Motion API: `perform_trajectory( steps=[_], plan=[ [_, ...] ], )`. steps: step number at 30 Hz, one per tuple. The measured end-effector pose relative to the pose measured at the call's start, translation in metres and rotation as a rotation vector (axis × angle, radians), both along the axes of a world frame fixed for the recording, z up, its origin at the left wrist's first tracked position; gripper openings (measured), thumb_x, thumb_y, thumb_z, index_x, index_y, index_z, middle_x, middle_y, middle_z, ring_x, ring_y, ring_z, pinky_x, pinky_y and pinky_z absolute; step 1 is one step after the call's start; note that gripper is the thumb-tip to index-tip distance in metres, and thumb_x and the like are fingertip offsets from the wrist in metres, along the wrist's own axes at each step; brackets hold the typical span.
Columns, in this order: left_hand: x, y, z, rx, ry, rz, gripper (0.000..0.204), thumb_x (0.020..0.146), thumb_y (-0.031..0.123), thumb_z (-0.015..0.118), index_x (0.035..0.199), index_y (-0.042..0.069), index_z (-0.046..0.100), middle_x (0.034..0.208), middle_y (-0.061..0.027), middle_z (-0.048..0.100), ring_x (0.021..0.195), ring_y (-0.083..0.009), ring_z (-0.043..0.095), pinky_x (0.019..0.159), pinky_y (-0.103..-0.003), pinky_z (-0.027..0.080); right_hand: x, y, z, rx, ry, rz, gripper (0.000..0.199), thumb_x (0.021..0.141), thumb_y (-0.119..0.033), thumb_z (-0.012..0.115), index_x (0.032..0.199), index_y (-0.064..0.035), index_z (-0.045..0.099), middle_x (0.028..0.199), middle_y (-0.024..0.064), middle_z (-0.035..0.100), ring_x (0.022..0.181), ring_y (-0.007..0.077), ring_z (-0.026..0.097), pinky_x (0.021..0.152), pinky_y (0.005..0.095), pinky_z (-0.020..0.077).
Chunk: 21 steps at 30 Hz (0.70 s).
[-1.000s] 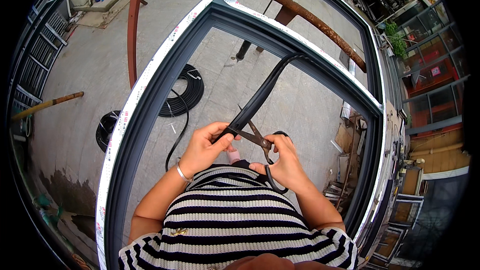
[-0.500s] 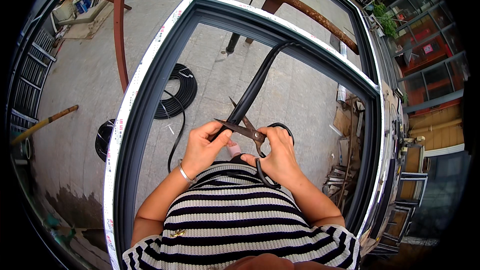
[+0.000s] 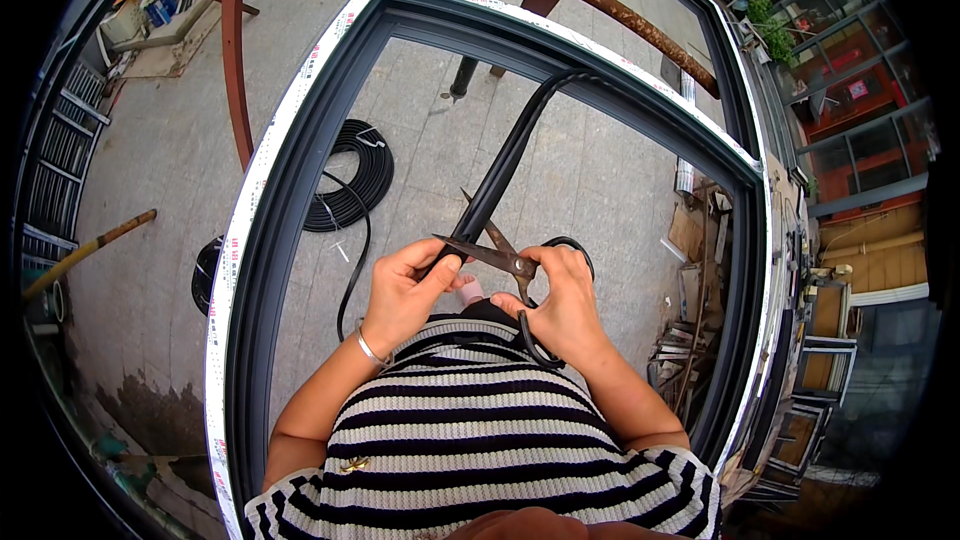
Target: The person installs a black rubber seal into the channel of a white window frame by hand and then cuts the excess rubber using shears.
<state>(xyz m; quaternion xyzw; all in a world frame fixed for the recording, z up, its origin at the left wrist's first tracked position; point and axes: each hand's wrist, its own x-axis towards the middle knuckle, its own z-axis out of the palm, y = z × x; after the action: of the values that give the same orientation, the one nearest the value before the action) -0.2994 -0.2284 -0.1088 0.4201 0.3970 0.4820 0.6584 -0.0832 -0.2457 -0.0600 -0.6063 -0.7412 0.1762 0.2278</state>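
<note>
My left hand (image 3: 402,288) is closed on the near end of a black rubber sealing strip (image 3: 508,162), which looks doubled. From there the strip runs away from me to the far inner bar of a dark grey window frame (image 3: 262,240). In my right hand (image 3: 562,308) is a pair of dark, worn metal scissors (image 3: 516,266) with large black looped handles. The blades stand apart and cross the strip just beyond my left fingers, one tip showing on its far side. My right thumb and fingers spread the handles.
Inside the frame's left side, a coil of black strip (image 3: 375,175) lies on the paved floor, one length trailing toward me. A rusty pipe support (image 3: 600,2) stands under the far part. Scrap lengths (image 3: 682,340) lie at the right; a yellowish pole (image 3: 95,252) is at the left.
The scissors have shifted slightly to the right and away from me, their blades still apart around the strip. My left hand keeps its hold. The whole view has moved slightly.
</note>
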Motion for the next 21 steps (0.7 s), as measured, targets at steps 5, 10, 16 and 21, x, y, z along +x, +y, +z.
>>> perform_trajectory(
  steps=[5, 10, 16, 21],
  plan=[
    [0.002, -0.001, 0.000, -0.002, -0.016, -0.003, 0.023, 0.103, 0.012, 0.065, 0.118, -0.005, 0.069, 0.104, -0.0079, 0.075, 0.083, -0.0095, 0.069, 0.072, -0.023, 0.057, 0.000, -0.003, 0.005, 0.025, -0.034, -0.023, 0.060, 0.066, -0.026, 0.095, 0.113, -0.0040, 0.066, 0.105, 0.0128, 0.065, 0.100, 0.0349, 0.057, 0.092, 0.0441, 0.0456],
    [-0.009, 0.003, 0.009, -0.042, 0.004, 0.059, 0.027, 0.104, 0.014, 0.064, 0.124, -0.004, 0.068, 0.098, -0.0078, 0.076, 0.074, -0.0055, 0.065, 0.064, -0.020, 0.052, 0.021, -0.011, 0.003, -0.005, -0.035, -0.012, 0.064, 0.066, -0.029, 0.096, 0.117, -0.0042, 0.065, 0.106, 0.0125, 0.064, 0.100, 0.0332, 0.057, 0.089, 0.0432, 0.0468],
    [-0.029, 0.015, 0.016, 0.018, 0.093, -0.010, 0.029, 0.103, 0.015, 0.063, 0.124, -0.004, 0.068, 0.091, -0.0060, 0.075, 0.063, -0.0037, 0.058, 0.058, -0.019, 0.049, 0.078, 0.017, 0.051, 0.204, -0.177, 0.229, 0.059, 0.065, -0.025, 0.092, 0.115, -0.0067, 0.068, 0.090, 0.0100, 0.064, 0.082, 0.0309, 0.061, 0.074, 0.0400, 0.0495],
    [-0.038, 0.020, 0.031, 0.035, 0.159, -0.060, 0.027, 0.102, 0.014, 0.063, 0.120, -0.005, 0.070, 0.082, -0.0037, 0.073, 0.059, -0.0034, 0.054, 0.053, -0.020, 0.045, 0.061, 0.084, 0.116, 0.566, -0.574, 0.656, 0.044, 0.070, -0.032, 0.083, 0.110, -0.0182, 0.069, 0.079, 0.0011, 0.051, 0.073, 0.0201, 0.053, 0.063, 0.0353, 0.0425]
  ],
)
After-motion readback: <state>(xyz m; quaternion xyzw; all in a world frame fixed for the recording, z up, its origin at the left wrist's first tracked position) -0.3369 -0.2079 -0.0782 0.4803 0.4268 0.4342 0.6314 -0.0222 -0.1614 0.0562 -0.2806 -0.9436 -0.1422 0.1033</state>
